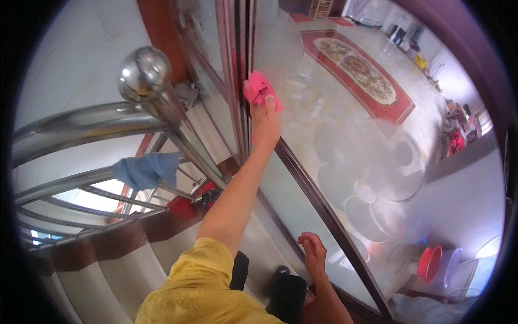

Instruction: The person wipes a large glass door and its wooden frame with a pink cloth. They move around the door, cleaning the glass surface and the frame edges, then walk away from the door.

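My left hand (266, 123) reaches far forward with a pink cloth (261, 90) bunched in its fingers. It presses the cloth at the edge of the glass door panel (291, 162), beside the dark upright door frame (241, 81). Lower down, my right hand (315, 253) is raised in front of the lower glass, its fingers loosely bent and nothing in them. Whether it touches the pane, I cannot tell. A dark crossbar (323, 206) slants across the door between the upper and lower glass. Pale flower patterns (364, 192) mark the upper pane.
At left stands a steel stair railing (81, 125) topped by a shiny ball (145, 75). A blue cloth (147, 170) hangs over its lower rail. Stair steps (129, 259) lie below. Through the glass show a red patterned rug (358, 73) and a red basin (429, 264).
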`<act>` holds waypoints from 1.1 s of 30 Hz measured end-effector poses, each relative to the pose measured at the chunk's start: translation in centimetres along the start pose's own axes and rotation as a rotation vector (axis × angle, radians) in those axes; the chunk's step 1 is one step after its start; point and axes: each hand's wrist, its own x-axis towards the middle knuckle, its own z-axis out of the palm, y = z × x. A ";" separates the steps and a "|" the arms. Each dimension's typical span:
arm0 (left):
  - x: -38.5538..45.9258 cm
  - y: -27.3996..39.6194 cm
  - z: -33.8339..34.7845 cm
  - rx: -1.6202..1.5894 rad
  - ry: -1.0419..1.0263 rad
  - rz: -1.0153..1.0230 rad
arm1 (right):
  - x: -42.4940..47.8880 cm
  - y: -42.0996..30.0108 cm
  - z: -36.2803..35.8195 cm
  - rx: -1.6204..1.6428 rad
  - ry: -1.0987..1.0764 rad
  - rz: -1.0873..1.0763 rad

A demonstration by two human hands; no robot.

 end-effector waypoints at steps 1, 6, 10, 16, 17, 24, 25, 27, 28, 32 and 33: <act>-1.4 -1.1 0.3 -0.003 0.020 -0.022 | -0.3 1.7 0.1 -0.027 0.006 -0.001; -15.6 -2.8 3.8 -0.259 0.126 0.046 | 0.2 7.4 1.4 -0.045 0.058 0.005; -24.5 -2.7 2.4 -0.058 -0.280 0.668 | -0.5 9.6 2.2 -0.056 0.052 -0.010; -17.0 -12.1 3.0 -0.290 -0.243 0.232 | -2.7 9.9 1.9 -0.065 0.105 -0.010; -14.8 -13.1 2.7 -0.302 -0.150 0.041 | -3.5 9.7 1.9 -0.041 0.119 0.023; -15.1 -15.3 4.8 -0.423 0.141 -0.275 | -5.0 14.4 1.6 0.076 0.140 0.079; -18.9 -13.7 5.4 -0.311 0.084 -0.258 | -5.0 14.3 2.0 0.137 0.167 0.113; -28.9 -11.2 5.3 -0.153 -0.200 -0.293 | -3.7 13.4 2.0 0.247 0.197 0.164; -33.8 -10.5 4.8 -0.075 -0.393 -0.342 | -3.2 13.0 2.0 0.278 0.270 0.163; -40.8 -1.3 2.0 -0.197 -0.676 -0.668 | -0.1 7.8 2.0 0.355 0.649 0.221; -37.1 0.7 1.3 -0.307 -0.698 -0.681 | -1.2 10.7 1.1 0.302 0.650 0.016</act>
